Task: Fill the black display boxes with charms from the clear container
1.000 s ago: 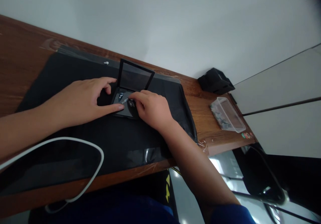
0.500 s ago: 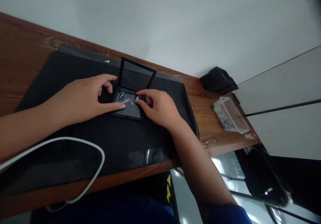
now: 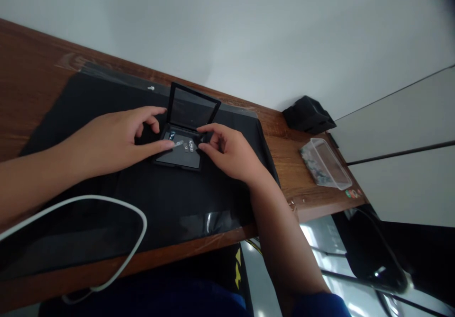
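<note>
A small black hinged case (image 3: 177, 160) lies open on the black mat, its lid with a clear window (image 3: 192, 107) raised at the back. Inside, a dark shiny piece (image 3: 172, 135) lies at the left and small clear pieces (image 3: 191, 146) lie near the middle; they are too small to name. My left hand (image 3: 121, 134) is at the case's left side, fingers apart, its thumb tip over the floor of the case by a clear piece. On the right edge is my right hand (image 3: 227, 149), thumb and forefinger apart with nothing visible between them.
The black mat (image 3: 149, 198) is taped to a wooden table (image 3: 284, 165). A white cable (image 3: 142, 217) loops across the near left. A clear plastic box (image 3: 325, 163) with small items and a black holder (image 3: 308, 114) stand at the right, near the wall.
My right hand has let go of a small clear piece, which now lies in the case. Its fingers have parted and drawn slightly right. My left hand has hardly moved.
</note>
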A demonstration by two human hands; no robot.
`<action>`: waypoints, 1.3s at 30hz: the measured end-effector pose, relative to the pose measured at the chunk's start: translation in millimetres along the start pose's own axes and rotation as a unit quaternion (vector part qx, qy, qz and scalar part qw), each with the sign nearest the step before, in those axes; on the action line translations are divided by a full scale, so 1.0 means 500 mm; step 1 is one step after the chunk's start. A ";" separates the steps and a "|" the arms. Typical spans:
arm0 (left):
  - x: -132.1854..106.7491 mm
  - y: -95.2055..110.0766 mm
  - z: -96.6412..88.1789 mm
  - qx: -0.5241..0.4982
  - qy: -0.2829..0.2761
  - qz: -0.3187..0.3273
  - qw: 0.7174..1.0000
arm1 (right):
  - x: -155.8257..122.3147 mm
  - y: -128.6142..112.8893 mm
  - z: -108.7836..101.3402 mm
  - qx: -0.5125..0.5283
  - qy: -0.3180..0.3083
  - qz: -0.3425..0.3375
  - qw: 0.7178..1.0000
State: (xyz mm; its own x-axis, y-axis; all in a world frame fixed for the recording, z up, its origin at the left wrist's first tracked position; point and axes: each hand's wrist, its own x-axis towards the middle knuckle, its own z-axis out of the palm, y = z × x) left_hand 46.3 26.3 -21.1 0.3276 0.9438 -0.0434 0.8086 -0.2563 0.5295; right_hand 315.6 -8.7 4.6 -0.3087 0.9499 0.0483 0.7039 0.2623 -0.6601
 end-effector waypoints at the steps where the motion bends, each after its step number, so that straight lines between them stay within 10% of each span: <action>1: 0.002 -0.003 0.000 -0.008 0.001 -0.005 1.000 | 0.001 0.003 -0.003 -0.010 0.008 0.011 1.000; 32: 0.007 -0.013 0.009 -0.015 0.008 -0.005 1.000 | 0.000 0.038 -0.033 -0.118 0.013 0.046 0.992; 39: 0.004 -0.013 0.007 -0.004 0.004 0.004 1.000 | 0.004 0.039 -0.014 0.029 0.088 -0.027 0.995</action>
State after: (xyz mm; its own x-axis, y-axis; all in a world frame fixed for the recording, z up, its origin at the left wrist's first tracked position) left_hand 43.7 29.1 -27.6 0.3307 0.9432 -0.0316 0.8022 -0.2633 0.5358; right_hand 333.5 -0.3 -2.8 -0.2246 0.9510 0.2125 0.6493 0.3087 -0.6951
